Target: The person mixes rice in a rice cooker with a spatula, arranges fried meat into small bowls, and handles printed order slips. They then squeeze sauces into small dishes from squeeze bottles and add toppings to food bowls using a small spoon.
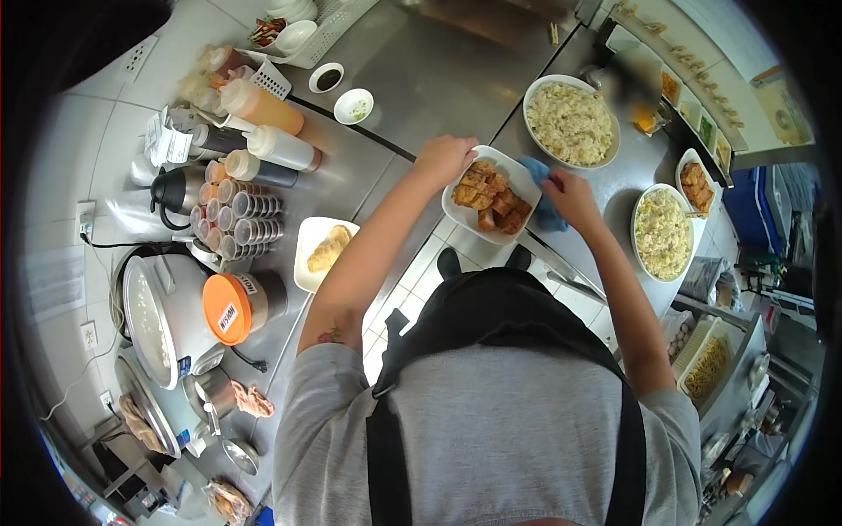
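Observation:
My left hand (445, 162) has its fingers closed on the upper left rim of a white square bowl (460, 217). Chunks of browned, fried-looking food (493, 200) fill much of that bowl. At the bowl's right side, my right hand (572, 196) is closed around a blue cloth (551, 213), which lies against or very near the bowl's edge; exact contact is hard to tell. Beyond my right hand is a large round bowl of fried rice (570, 121). A second rice bowl (663, 232) stands farther right, beside a white dish of browned pieces (697, 188).
On the left counter are a white dish with a pale golden piece (328, 252), lidded sauce cups (237, 210), squeeze bottles (281, 147), an orange-lidded tub (230, 309) and a rice cooker (156, 320). Two small bowls, one with dark sauce (327, 79), sit near the back. Topping trays (688, 105) line the right.

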Tool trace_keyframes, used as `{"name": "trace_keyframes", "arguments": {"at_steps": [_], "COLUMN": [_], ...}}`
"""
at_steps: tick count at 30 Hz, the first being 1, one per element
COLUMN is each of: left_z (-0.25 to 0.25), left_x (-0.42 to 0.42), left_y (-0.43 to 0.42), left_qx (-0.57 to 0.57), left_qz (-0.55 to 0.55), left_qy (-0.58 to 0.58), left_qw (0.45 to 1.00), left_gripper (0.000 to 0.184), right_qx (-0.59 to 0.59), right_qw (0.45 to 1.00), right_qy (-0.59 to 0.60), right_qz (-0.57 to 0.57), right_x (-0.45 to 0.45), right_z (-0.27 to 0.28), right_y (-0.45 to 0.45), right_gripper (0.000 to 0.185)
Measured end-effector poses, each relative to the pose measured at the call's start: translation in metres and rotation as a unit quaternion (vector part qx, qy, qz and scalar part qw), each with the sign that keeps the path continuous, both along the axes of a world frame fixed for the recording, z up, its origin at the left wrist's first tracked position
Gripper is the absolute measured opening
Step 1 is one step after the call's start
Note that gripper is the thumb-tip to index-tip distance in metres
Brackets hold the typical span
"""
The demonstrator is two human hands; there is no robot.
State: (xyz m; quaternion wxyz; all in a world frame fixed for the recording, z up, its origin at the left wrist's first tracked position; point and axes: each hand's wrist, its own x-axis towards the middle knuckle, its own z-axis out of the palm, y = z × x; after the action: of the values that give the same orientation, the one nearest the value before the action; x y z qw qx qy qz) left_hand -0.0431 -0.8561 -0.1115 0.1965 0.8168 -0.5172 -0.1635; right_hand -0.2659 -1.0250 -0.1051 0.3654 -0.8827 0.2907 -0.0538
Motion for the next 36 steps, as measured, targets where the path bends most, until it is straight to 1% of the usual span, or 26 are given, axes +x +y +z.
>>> {"name": "trace_keyframes", "arguments": {"at_steps": [1,4,5,7,8,10,11,14,16,17,19,20,23,24,26,27,28,29,30,32,33,35,36], "left_z": [-0.002,-0.005,-0.006,-0.008,-0.009,-0.012,-0.014,-0.014,-0.021,-0.026,-0.032,-0.034,-0.026,-0.024,-0.021,-0.021,-0.024,-0.03,-0.033,-0.005,0.011,0.029,0.032], "left_x": [0.0,0.003,0.004,0.008,0.009,0.007,0.003,-0.012,-0.025,-0.031,-0.047,-0.055,-0.071,-0.072,-0.069,-0.068,-0.068,-0.067,-0.066,-0.056,-0.051,-0.051,-0.051], "left_y": [0.001,0.008,0.011,0.017,0.021,0.03,0.035,0.047,0.052,0.054,0.059,0.059,0.059,0.062,0.068,0.07,0.072,0.074,0.075,0.068,0.062,0.049,0.044], "left_qx": [0.001,-0.004,-0.007,0.0,0.004,-0.025,-0.039,-0.044,-0.061,-0.07,-0.096,-0.11,-0.117,-0.12,-0.09,-0.076,-0.106,-0.135,-0.161,-0.16,-0.159,-0.153,-0.15], "left_qz": [0.009,0.039,0.049,0.077,0.091,0.13,0.149,0.207,0.241,0.257,0.29,0.306,0.329,0.316,0.302,0.295,0.302,0.302,0.295,0.23,0.197,0.162,0.145], "left_qy": [-0.002,-0.011,-0.014,0.025,0.044,0.128,0.171,0.314,0.413,0.46,0.506,0.529,0.57,0.581,0.538,0.516,0.387,0.25,0.108,0.066,0.045,0.124,0.163], "left_qw": [1.0,0.999,0.999,0.997,0.995,0.983,0.973,0.926,0.876,0.847,0.806,0.784,0.744,0.74,0.782,0.801,0.865,0.91,0.936,0.958,0.966,0.967,0.964], "left_gripper": [0.025,0.026,0.026,0.025,0.025,0.025,0.025,0.03,0.033,0.034,0.037,0.039,0.039,0.038,0.041,0.043,0.046,0.049,0.053,0.059,0.063,0.068,0.071], "right_qx": [0.039,0.037,0.06,0.106,0.163,0.274,0.304,0.386,0.425,0.423,0.42,0.449,0.515,0.435,0.264,0.186,0.108,0.024,-0.061,-0.208,-0.198,-0.177,-0.15], "right_qw": [0.999,0.996,0.992,0.981,0.969,0.93,0.917,0.877,0.854,0.852,0.849,0.842,0.829,0.878,0.951,0.973,0.987,0.994,0.994,0.975,0.976,0.979,0.98], "right_qy": [0.025,0.019,0.003,-0.03,-0.049,-0.089,-0.097,-0.13,-0.162,-0.156,-0.144,-0.129,-0.046,-0.058,-0.079,-0.039,0.0,-0.012,-0.024,-0.036,-0.039,-0.046,-0.076], "right_qz": [-0.027,-0.082,-0.108,-0.158,-0.181,-0.228,-0.238,-0.255,-0.253,-0.264,-0.286,-0.27,-0.213,-0.189,-0.139,-0.13,-0.121,-0.104,-0.086,-0.067,-0.077,-0.094,-0.107], "right_x": [-0.01,-0.047,-0.059,-0.076,-0.079,-0.08,-0.079,-0.036,-0.012,-0.006,0.003,-0.001,-0.014,-0.021,-0.04,-0.042,-0.043,-0.043,-0.042,-0.037,-0.032,-0.02,-0.018], "right_z": [0.007,0.0,-0.004,-0.015,-0.026,-0.037,-0.044,-0.038,-0.057,-0.064,-0.07,-0.067,-0.053,-0.059,-0.075,-0.049,-0.02,-0.021,-0.023,-0.032,-0.025,0.001,0.004], "right_y": [-0.001,-0.007,-0.007,-0.006,-0.007,-0.003,-0.001,0.034,0.051,0.057,0.066,0.068,0.065,0.051,0.014,0.001,-0.01,-0.015,-0.02,-0.022,-0.013,0.014,0.022], "right_gripper": [0.024,0.026,0.026,0.026,0.026,0.025,0.023,0.019,0.017,0.016,0.014,0.014,0.016,0.018,0.023,0.029,0.036,0.038,0.041,0.045,0.045,0.044,0.042]}}
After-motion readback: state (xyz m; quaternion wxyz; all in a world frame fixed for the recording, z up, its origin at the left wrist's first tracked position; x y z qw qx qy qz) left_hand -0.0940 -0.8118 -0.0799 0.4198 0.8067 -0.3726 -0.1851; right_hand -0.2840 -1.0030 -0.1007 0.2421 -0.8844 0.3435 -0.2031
